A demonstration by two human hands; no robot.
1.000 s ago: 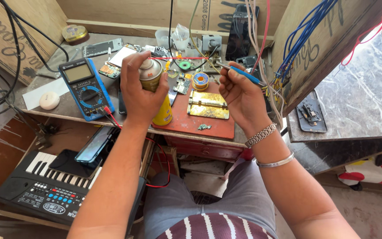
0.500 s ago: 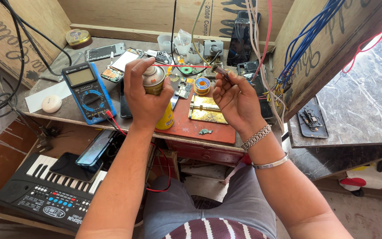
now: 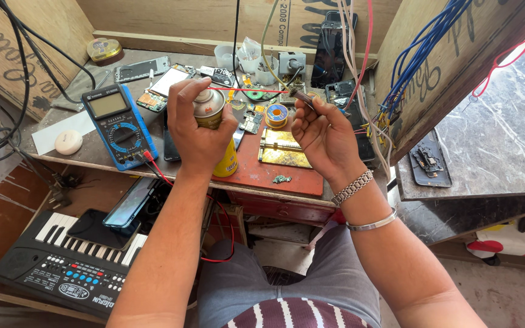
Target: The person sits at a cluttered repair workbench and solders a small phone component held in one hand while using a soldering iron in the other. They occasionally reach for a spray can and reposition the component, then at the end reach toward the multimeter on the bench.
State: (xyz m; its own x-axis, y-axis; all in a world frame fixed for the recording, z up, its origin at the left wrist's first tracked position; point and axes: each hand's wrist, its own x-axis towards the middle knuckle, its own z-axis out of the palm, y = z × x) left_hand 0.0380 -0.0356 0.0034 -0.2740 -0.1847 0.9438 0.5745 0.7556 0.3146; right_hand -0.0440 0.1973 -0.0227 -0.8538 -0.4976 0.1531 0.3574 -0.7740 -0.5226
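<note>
My left hand (image 3: 195,130) grips a yellow spray can (image 3: 221,141) upright above the red mat (image 3: 262,173), a finger on its metal top. A thin red straw (image 3: 247,90) runs from the can's nozzle to the right. My right hand (image 3: 323,133) pinches a small dark part (image 3: 303,97) at the straw's tip, held above the bench. A brass-coloured holder plate (image 3: 284,152) lies on the mat below my right hand.
A blue multimeter (image 3: 118,124) lies left of the can. Phone parts, small cups and a solder spool (image 3: 276,113) crowd the bench back. Wires hang at the right. A keyboard (image 3: 62,267) with phones on it sits lower left.
Both hands have drawn closer together and nearer me. My right hand has let go of the blue tool and now pinches a small part at the straw's tip.
</note>
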